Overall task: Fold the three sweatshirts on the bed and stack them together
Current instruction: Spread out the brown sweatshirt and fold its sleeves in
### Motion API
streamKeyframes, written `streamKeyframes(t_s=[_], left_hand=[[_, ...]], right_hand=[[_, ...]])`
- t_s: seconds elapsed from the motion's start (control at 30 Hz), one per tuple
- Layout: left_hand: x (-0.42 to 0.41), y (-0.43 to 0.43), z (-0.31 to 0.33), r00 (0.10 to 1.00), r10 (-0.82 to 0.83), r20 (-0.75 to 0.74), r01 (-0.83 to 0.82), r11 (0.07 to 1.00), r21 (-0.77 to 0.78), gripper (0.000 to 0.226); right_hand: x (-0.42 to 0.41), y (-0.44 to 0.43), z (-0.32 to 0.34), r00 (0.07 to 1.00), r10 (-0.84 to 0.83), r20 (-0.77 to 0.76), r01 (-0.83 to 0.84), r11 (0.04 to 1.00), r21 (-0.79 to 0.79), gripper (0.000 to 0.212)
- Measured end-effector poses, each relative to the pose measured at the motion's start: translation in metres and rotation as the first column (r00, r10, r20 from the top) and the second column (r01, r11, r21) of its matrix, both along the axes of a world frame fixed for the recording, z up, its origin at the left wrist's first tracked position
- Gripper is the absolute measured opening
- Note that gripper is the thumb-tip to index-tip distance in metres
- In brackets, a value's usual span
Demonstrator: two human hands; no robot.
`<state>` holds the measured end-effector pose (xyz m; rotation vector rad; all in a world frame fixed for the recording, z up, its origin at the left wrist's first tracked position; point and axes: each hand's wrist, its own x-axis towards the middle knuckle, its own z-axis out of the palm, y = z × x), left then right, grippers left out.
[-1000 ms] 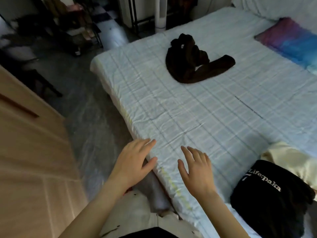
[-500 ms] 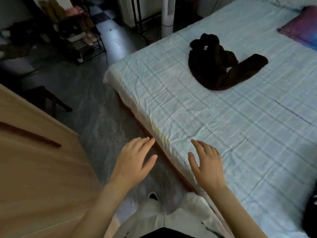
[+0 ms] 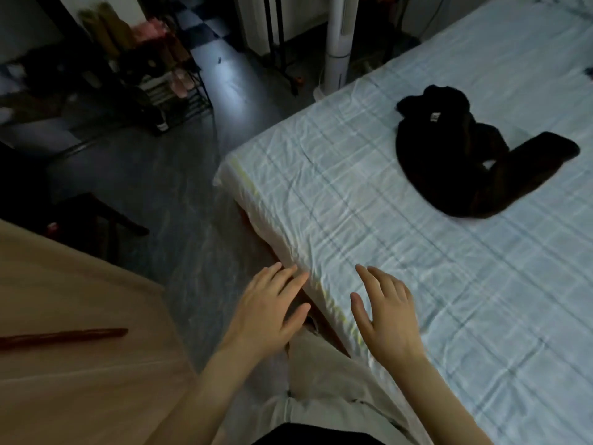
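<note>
Sweatshirt point(image 3: 465, 162), dark brown to black, lies crumpled in a heap on the bed point(image 3: 353, 194), toward the far right of the view. One sleeve sticks out to the right across the sheet. A small pale label point(image 3: 434, 117) shows near the top of the heap. It is unfolded, and neither hand touches it; both hands are well apart from it, at the near edge of the bed.

A pale blue checked sheet, wrinkled, covers the bed. A corner of the mattress points toward the dark floor point(image 3: 179, 213).

The left hand point(image 3: 266, 311) is held palm down with its fingers straight and slightly spread, holding nothing. Its fingertips reach the side edge of the mattress. The right hand point(image 3: 388, 316) is also palm down, fingers relaxed and fanned apart, empty, over the near strip of the sheet. Whether it rests on the sheet or hangs just above it cannot be told. Both forearms are bare.

Light-coloured trousers point(image 3: 321, 387) show below, between the arms. At the left is a light wooden cabinet point(image 3: 80, 380) with a long dark red handle point(image 3: 64, 335). Across the dim room, a shoe rack point(image 3: 160, 91) stands at the upper left, and a white fan column point(image 3: 338, 43) rises just beyond the far edge of the bed.
</note>
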<state>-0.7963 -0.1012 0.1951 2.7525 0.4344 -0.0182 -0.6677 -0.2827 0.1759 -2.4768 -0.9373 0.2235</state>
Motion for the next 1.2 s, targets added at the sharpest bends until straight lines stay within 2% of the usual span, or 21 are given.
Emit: streamKeyframes(t_s=[0.1,0.33,0.5,0.7,0.87,0.97,1.1,1.2], left_hand=[[0.04,0.058,0.016,0.998,-0.02,0.055,0.018,0.999,0.033,0.055],[0.142,0.176,0.05,0.977,-0.107,0.186,0.111,0.994,-0.013,0.055],[0.203,0.239,0.024,0.927,-0.34,0.157,0.352,0.935,-0.055,0.054],[0.271,0.303,0.007,0.789,-0.6,0.131,0.61,0.79,-0.054,0.055],[0.34,0.313,0.011,0.681,-0.715,0.161,0.731,0.678,-0.083,0.055],[0.382,0.297,0.008,0.639,-0.752,0.162,0.769,0.63,-0.111,0.057],[0.444,0.263,-0.015,0.607,-0.776,0.171,0.794,0.595,-0.12,0.056],[0.506,0.231,-0.049,0.611,-0.766,0.197,0.791,0.599,-0.124,0.055]], right_hand=[[0.039,0.049,0.01,0.999,-0.014,0.032,0.013,1.0,0.025,0.053],[0.115,0.143,0.04,0.986,-0.101,0.129,0.096,0.994,0.05,0.052],[0.134,0.193,0.025,0.935,-0.32,0.153,0.317,0.947,0.044,0.051],[0.135,0.245,0.016,0.782,-0.617,0.092,0.615,0.787,0.051,0.045],[0.154,0.259,0.017,0.644,-0.763,0.055,0.761,0.647,0.055,0.053],[0.174,0.251,0.015,0.592,-0.802,0.08,0.801,0.596,0.047,0.048],[0.222,0.224,-0.004,0.575,-0.815,0.075,0.813,0.579,0.063,0.049],[0.282,0.194,-0.039,0.591,-0.795,0.136,0.795,0.603,0.068,0.052]])
